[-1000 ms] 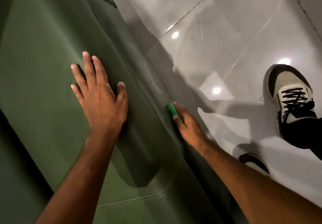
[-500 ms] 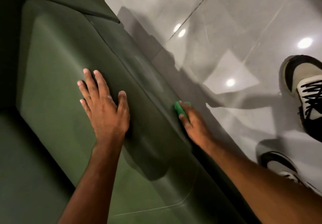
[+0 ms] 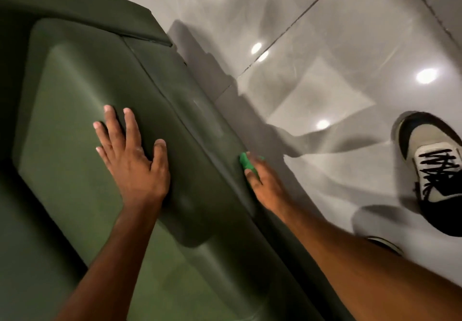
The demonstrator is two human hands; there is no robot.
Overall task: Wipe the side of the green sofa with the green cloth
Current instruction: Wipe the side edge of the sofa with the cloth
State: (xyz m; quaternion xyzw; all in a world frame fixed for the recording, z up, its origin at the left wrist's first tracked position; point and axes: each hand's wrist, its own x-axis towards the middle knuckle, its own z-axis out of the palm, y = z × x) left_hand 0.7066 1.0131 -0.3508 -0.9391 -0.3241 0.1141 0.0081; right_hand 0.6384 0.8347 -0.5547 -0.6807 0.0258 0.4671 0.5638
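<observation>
- The green sofa point(image 3: 82, 125) fills the left of the view, seen from above; its armrest top runs diagonally from upper left to lower right, and its outer side drops away toward the floor point(image 3: 325, 33), so little of that side shows.
- The glossy tiled floor lies to the right, where a laced sneaker point(image 3: 435, 170) stands well apart from the sofa.
- The left hand point(image 3: 135, 160) lies open and flat on the armrest top, fingers spread, holding nothing; it looks like a brace.
- The right hand point(image 3: 262, 183) reaches over the armrest's outer edge and presses the green cloth point(image 3: 246, 162) against the sofa's side. Its fingers are mostly hidden, but they appear closed over the cloth.
- Only a small bunched corner of the cloth shows, just beyond the right fingertips, touching the sofa.
- Judgement: the side's long axis follows that diagonal edge, so the coming stroke should run along it; the right hand is already on the side and is the one to make it.
</observation>
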